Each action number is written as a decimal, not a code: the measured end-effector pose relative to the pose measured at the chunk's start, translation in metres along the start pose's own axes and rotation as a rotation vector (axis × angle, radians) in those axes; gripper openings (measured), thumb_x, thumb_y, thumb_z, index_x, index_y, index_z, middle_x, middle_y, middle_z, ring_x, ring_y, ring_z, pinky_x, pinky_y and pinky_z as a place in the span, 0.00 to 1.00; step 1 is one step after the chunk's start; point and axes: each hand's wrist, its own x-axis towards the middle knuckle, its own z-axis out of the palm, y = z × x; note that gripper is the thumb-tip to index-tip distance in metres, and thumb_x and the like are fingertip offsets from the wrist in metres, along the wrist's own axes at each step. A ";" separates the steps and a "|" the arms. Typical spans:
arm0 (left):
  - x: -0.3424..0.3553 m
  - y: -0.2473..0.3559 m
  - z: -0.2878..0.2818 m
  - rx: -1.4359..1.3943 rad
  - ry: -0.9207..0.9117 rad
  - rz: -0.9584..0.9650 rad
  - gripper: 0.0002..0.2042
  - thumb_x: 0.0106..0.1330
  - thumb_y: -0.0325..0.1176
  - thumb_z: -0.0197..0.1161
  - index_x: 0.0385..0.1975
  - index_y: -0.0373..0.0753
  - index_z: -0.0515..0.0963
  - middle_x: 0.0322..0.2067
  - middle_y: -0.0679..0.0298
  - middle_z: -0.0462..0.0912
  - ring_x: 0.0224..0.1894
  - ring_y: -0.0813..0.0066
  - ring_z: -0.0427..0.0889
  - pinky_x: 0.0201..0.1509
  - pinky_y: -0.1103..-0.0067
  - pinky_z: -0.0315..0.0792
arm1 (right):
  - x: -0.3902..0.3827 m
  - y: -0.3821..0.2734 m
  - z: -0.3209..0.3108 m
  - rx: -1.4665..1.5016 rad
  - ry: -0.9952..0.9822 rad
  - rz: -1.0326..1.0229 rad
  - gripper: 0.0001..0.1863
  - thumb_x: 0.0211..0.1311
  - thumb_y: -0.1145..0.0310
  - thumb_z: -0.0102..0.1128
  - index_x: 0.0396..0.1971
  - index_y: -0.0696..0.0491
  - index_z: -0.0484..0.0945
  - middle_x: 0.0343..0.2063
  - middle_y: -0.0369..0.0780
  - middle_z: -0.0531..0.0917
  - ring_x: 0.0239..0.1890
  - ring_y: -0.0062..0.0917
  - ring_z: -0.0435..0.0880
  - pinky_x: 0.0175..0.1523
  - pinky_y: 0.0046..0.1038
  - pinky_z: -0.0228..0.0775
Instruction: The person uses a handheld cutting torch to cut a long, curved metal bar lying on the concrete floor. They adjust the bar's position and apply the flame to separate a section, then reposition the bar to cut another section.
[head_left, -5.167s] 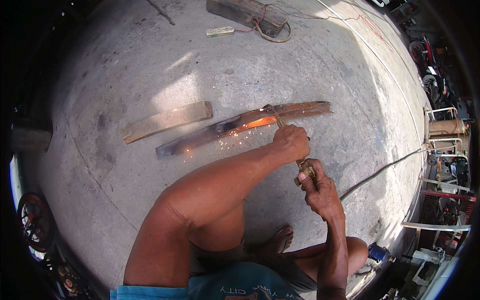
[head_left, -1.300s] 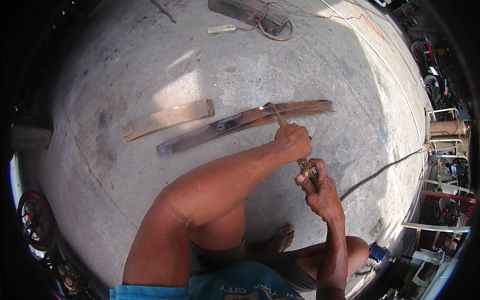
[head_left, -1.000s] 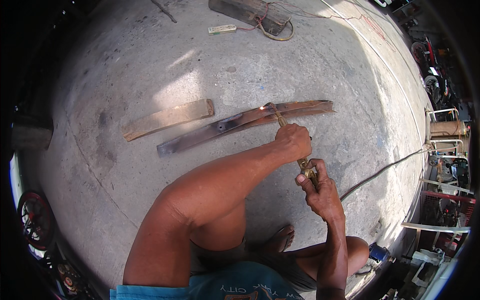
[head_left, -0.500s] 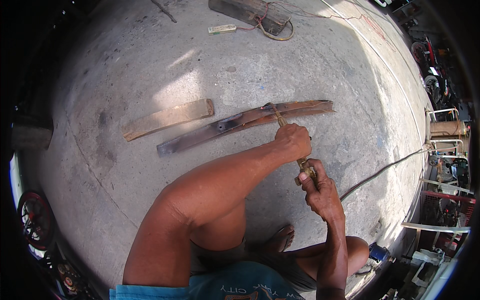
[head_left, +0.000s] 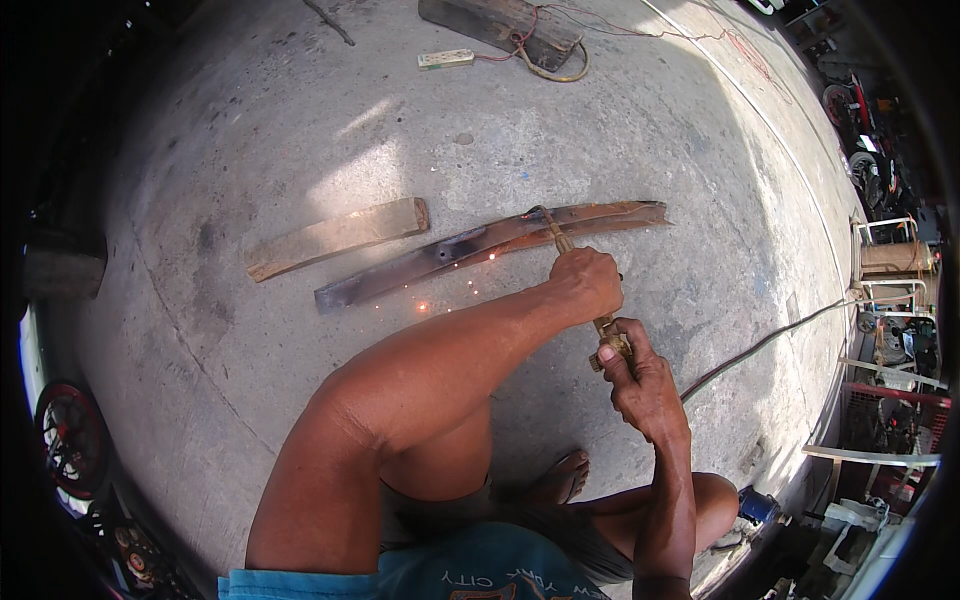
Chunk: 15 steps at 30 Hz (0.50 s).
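My left hand [head_left: 588, 282] is closed around the upper shaft of a brass gas cutting torch [head_left: 562, 240]. Lower down, my right hand [head_left: 645, 385] grips the torch's valve end, thumb on the brass body. The bent torch tip meets the upper edge of a long, rusty, scorched steel channel [head_left: 590, 222] lying on the concrete. A small glow shows at the contact spot. Bright sparks [head_left: 491, 257] are scattered over the floor in front of the channel's left half. A dark hose [head_left: 760, 347] runs from behind my right hand toward the right side.
A wooden block [head_left: 340, 238] lies just left of the channel. Farther off are a dark timber [head_left: 500, 28], a pale power strip [head_left: 445, 60] and thin red wires. A wheel [head_left: 70, 440] stands at the left; a gas cylinder [head_left: 893, 258] on a white frame lies at the right.
Sparks now fly out over the floor below and left of the torch tip. Both hands, the torch and the channel stay nearly where they were.
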 end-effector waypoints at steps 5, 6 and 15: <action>-0.001 0.000 0.000 -0.003 0.012 0.003 0.14 0.61 0.36 0.69 0.41 0.35 0.91 0.43 0.48 0.92 0.51 0.55 0.91 0.55 0.65 0.84 | 0.000 -0.001 0.000 -0.018 0.009 -0.015 0.16 0.80 0.58 0.61 0.58 0.46 0.69 0.37 0.48 0.89 0.41 0.39 0.90 0.49 0.41 0.77; -0.001 0.000 0.000 -0.005 0.012 0.001 0.14 0.61 0.36 0.69 0.41 0.35 0.91 0.43 0.48 0.92 0.50 0.55 0.91 0.54 0.65 0.84 | -0.001 -0.001 0.000 -0.022 0.010 -0.012 0.17 0.79 0.59 0.62 0.58 0.46 0.68 0.37 0.48 0.89 0.40 0.40 0.90 0.49 0.41 0.77; 0.002 0.001 0.001 0.005 0.008 0.003 0.13 0.59 0.35 0.70 0.40 0.36 0.91 0.42 0.49 0.92 0.49 0.56 0.92 0.53 0.66 0.84 | 0.001 0.006 0.002 -0.032 0.050 -0.053 0.20 0.77 0.61 0.65 0.57 0.46 0.65 0.34 0.51 0.89 0.40 0.45 0.92 0.46 0.43 0.77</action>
